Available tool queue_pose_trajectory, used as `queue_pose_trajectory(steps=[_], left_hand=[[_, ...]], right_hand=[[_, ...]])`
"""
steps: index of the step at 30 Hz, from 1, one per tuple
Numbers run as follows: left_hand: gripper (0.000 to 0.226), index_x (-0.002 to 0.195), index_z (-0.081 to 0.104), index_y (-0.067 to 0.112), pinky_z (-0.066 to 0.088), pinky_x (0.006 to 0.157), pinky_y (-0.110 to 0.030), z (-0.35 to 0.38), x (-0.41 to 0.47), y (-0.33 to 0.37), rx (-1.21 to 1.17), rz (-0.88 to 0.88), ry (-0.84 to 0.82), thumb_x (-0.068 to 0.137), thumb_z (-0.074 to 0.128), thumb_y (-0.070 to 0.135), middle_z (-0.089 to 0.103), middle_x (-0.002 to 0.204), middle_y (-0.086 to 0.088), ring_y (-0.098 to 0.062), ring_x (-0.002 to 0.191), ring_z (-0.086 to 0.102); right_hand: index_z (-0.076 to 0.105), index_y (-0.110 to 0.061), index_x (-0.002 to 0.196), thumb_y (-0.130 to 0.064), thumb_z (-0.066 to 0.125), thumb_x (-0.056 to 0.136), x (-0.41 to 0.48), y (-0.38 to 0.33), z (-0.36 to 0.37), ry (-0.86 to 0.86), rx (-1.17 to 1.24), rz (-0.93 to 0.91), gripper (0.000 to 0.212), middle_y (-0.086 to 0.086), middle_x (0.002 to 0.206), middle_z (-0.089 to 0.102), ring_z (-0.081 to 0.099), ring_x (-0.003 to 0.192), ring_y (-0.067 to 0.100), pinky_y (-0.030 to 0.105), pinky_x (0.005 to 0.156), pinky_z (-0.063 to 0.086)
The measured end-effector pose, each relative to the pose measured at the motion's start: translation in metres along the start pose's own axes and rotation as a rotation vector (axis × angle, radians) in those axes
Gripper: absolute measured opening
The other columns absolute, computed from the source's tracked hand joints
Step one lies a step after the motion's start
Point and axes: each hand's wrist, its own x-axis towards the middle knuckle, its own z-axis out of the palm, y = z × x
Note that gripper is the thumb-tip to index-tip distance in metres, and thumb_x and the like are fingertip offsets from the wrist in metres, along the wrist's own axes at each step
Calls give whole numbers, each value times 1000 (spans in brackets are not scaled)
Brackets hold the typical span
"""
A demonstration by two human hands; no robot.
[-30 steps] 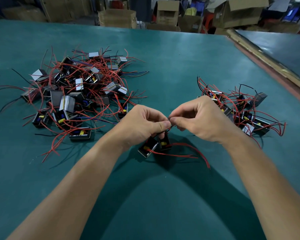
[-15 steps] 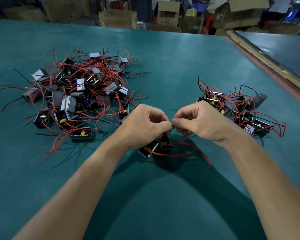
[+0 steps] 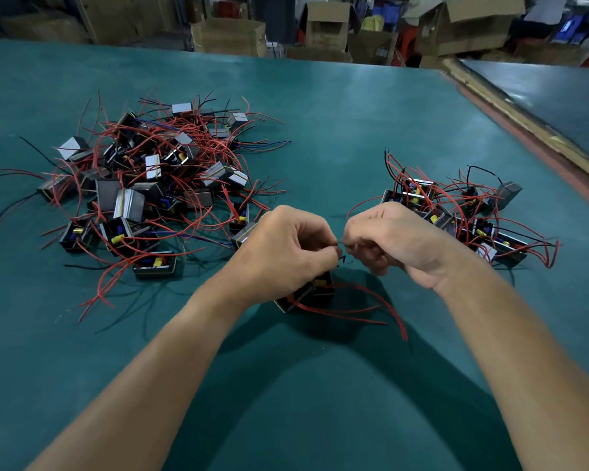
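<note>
Both hands are over the near centre of the green worktop (image 3: 320, 130), knuckles up, almost touching.
- Your left hand (image 3: 286, 246): fingers curled, thumb and forefinger pinching the thin dark wire ends (image 3: 340, 253) that poke out toward the other hand.
- Your right hand (image 3: 391, 239): fingers curled, fingertips pinched on the same wire ends. The contact is too small to see clearly.
- The transformer (image 3: 315, 292) sits on the worktop directly under your left hand and is partly hidden. Its red leads (image 3: 364, 311) trail to the right.
- The large pile (image 3: 143, 185) of similar units is to the left, and the small pile (image 3: 456, 212) is just behind your right hand.
</note>
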Motion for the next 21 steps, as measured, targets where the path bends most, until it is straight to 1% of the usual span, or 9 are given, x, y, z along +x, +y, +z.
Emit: queue_pose_trajectory(steps=[3, 5, 7, 10, 11, 13, 15, 18, 21], left_hand=[[24, 63, 67, 12, 35, 48, -21, 0, 3, 1, -85, -31, 49, 87, 69, 12, 57, 49, 6, -6, 45, 43], [28, 64, 64, 9, 32, 48, -25, 0, 4, 1, -146, -64, 74, 91, 66, 14, 52, 47, 4, -13, 44, 39], [27, 67, 64, 7, 33, 50, -30, -1, 4, 1, -197, -86, 97, 93, 63, 15, 52, 47, 0, -18, 46, 40], [21, 74, 63, 10, 36, 47, -26, -3, 6, 1, -229, -120, 146, 95, 59, 12, 56, 46, -1, -19, 44, 42], [18, 77, 61, 10, 36, 45, -22, -3, 6, 0, -247, -132, 160, 95, 58, 11, 57, 46, -1, -19, 41, 42], [16, 80, 58, 9, 36, 41, -18, -5, 7, 0, -275, -146, 184, 96, 56, 9, 59, 46, -1, -15, 36, 43], [17, 81, 56, 9, 36, 39, -18, -7, 8, 0, -307, -159, 202, 98, 52, 9, 60, 46, -1, -14, 34, 44], [19, 81, 51, 11, 37, 39, -19, -8, 8, 0, -376, -184, 215, 100, 50, 11, 60, 48, -2, -16, 35, 46], [18, 83, 49, 12, 38, 40, -19, -8, 8, 2, -398, -196, 213, 101, 49, 12, 60, 49, -2, -16, 36, 47]], right_hand=[[61, -7, 69, -11, 58, 93, -1, 0, 0, 11, 37, -88, 25, 2, 54, 49, 40, 46, 12, 21, 44, 35], [61, -9, 71, -16, 57, 97, -2, 1, -1, 12, 77, -120, 26, 3, 61, 56, 48, 52, 11, 20, 47, 42], [63, -12, 76, -13, 53, 98, -2, 0, -2, 4, 96, -122, 24, 2, 67, 63, 56, 59, 12, 22, 52, 47], [68, -9, 92, -3, 49, 91, -1, 0, -1, -26, -7, -133, 20, 2, 81, 72, 66, 75, 14, 29, 65, 52], [69, -8, 97, -6, 50, 84, -2, 1, 0, -51, -64, -145, 23, 4, 88, 73, 68, 83, 18, 34, 71, 53], [69, -7, 106, -12, 46, 68, -5, 0, 3, -102, -162, -182, 45, 9, 102, 74, 66, 100, 30, 44, 85, 53], [68, -4, 108, -9, 42, 60, -7, -1, 7, -141, -175, -219, 55, 14, 107, 73, 62, 107, 37, 50, 94, 49], [65, -7, 113, -4, 43, 59, -8, 0, 6, -203, -221, -242, 58, 9, 111, 73, 67, 106, 25, 42, 97, 52], [62, -22, 112, -12, 56, 67, -8, 2, 7, -227, -321, -245, 47, 2, 111, 70, 66, 97, 10, 35, 89, 53]])
